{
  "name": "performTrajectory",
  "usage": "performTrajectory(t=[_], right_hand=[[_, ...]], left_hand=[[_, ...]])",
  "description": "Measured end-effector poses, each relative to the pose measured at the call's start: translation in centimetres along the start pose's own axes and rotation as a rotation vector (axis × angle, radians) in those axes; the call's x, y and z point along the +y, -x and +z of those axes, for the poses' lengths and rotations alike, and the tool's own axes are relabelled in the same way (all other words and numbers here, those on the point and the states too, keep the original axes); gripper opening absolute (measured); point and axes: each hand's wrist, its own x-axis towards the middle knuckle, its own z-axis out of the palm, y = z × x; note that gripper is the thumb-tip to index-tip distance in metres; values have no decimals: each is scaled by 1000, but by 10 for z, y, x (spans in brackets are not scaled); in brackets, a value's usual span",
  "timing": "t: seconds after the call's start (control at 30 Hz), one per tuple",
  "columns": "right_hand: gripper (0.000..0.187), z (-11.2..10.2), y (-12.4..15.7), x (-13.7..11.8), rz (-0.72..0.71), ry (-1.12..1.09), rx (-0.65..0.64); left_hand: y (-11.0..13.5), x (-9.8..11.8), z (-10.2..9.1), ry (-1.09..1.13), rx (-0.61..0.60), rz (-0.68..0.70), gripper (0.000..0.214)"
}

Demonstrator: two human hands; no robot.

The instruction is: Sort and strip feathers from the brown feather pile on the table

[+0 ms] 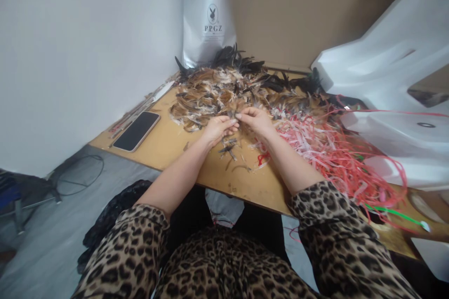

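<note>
Both of my hands meet over the near edge of a heap of brown and cream feathers (206, 86) on the wooden table. My left hand (220, 129) is closed, thumb and fingertips pinching at the base of a small brownish feather tuft (235, 105). Touching the same tuft from the other side, my right hand (257, 121) pinches with thumb and forefinger. Just below my hands lie several loose dark feather bits (228, 147). Black feathers (231, 56) form the back of the heap.
A phone (136, 131) lies at the table's left. Red and pink plastic strips (326, 154) pile up on the right, with a green strip (398, 215) near the edge. A white PPGZ bag (210, 18) stands behind the feathers. White plastic bags (386, 51) crowd the right side.
</note>
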Motion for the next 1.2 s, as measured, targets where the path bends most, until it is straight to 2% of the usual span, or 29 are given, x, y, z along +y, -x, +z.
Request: performTrajectory(t=[0.2, 0.43, 0.5, 0.63, 0.7, 0.83, 0.93, 1.0, 1.1, 1.2], right_hand=[[34, 2, -2, 3, -4, -48, 48], [32, 1, -3, 6, -15, 2, 17], [28, -5, -2, 2, -43, 106, -63], [17, -21, 0, -6, -25, 416, -391], [13, -27, -1, -5, -11, 562, -477], [19, -30, -2, 4, 7, 835, -468], [11, -26, -1, 4, 24, 953, -442], [8, -25, 1, 0, 29, 940, -445], [3, -28, 1, -11, 15, 761, -461], [12, -37, 0, -21, 15, 569, -482]], left_hand=[[1, -1, 2, -89, -16, 33, 20], [-2, 2, -3, -34, 19, 33, 19], [-3, 4, -7, 26, 50, 58, 19], [-6, 8, -14, 132, 94, 65, 15], [-7, 8, -15, 153, 99, 58, 13], [-7, 9, -16, 145, 110, 33, 7], [-7, 9, -16, 143, 100, 33, 7], [-7, 8, -17, 139, 82, 38, 8], [-7, 7, -19, 129, 38, 49, 10], [-6, 6, -20, 105, -32, 46, 13]])
